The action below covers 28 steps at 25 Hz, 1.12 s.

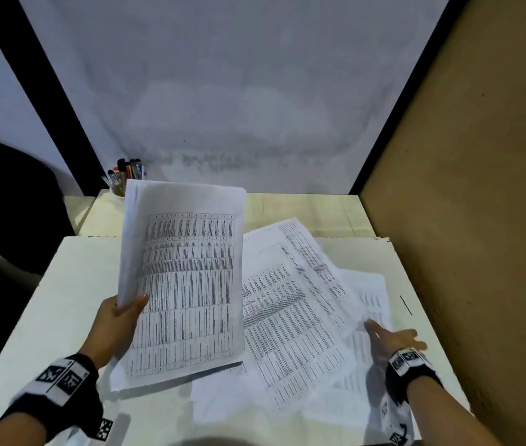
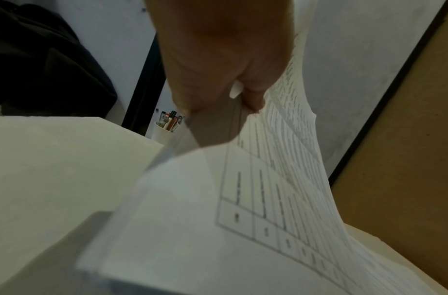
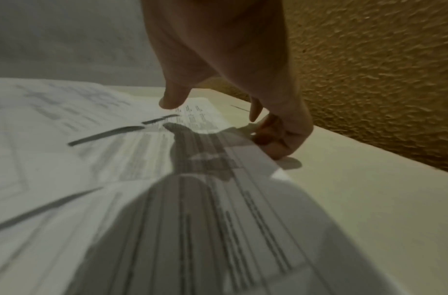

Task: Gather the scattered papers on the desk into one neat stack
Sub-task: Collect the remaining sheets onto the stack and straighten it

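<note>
Wrist bands [image 1: 62, 378] sit lowest in the head view, and above the left one the left hand [image 1: 117, 326] pinches a sheaf [image 1: 184, 278] by its left edge, thumb on top, fingers [image 2: 253, 99] curled beneath; the sheaf tilts up off the table [image 1: 71, 300] at frame centre. Held at one edge only, it could likely fan out or droop and slide apart. Right of centre the loose sheets [image 1: 290, 317] lie overlapped and skewed on the table. The right hand [image 1: 393, 339], at lower right, rests at their right edge, thumb spread over the paper and fingers [image 3: 278, 143] curled at the margin; whether it grips a sheet I cannot tell. A careless sweep could crease corners. The brown panel [image 1: 480, 220] hems in the right side; bare table lies at left, with a pen cup [image 1: 120, 185] at upper left.
</note>
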### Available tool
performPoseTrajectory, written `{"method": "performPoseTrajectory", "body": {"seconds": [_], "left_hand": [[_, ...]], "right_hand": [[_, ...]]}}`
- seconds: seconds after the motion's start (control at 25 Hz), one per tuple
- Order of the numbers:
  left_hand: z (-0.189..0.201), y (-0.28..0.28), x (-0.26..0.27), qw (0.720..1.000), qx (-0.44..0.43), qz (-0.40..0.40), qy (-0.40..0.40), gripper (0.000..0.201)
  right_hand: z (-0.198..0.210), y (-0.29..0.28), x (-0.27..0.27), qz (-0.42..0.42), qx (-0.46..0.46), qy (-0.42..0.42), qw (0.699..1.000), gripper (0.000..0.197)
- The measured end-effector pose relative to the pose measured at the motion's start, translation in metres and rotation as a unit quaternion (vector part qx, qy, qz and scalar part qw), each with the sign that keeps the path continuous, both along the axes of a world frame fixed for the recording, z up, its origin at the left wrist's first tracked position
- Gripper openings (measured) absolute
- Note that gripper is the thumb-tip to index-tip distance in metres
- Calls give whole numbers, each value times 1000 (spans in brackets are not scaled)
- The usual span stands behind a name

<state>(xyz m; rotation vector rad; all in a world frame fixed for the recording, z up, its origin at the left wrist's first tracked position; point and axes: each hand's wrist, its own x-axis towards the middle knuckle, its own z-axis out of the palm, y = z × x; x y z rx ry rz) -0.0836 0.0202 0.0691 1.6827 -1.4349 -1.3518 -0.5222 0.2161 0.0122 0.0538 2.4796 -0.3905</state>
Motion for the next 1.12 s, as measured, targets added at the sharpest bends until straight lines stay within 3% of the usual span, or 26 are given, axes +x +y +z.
{"method": "performPoseTrajectory", "body": {"seconds": [0.12, 0.32, 0.44, 0.56, 0.8, 1.12], "left_hand": [[2, 0, -5, 1000, -5, -2, 9, 45], [13, -1, -11, 999, -26, -5, 27, 31], [17, -1, -11, 999, -25, -1, 47, 25], [10, -2, -8, 999, -10, 1, 38, 31], [-4, -7, -1, 1000, 4, -4, 17, 50], [-5, -4, 12, 999, 0, 16, 38, 41]], "right_hand": [[-11, -27, 21, 25, -62, -5, 998, 113], [-11, -51, 39, 77, -100, -31, 991, 66], [-6, -55, 40, 83, -125, -44, 988, 68], [-4, -60, 51, 55, -150, -72, 984, 85], [-6, -78, 89, 79, -113, -74, 988, 52], [4, -72, 60, 112, -160, -32, 980, 36]]}}
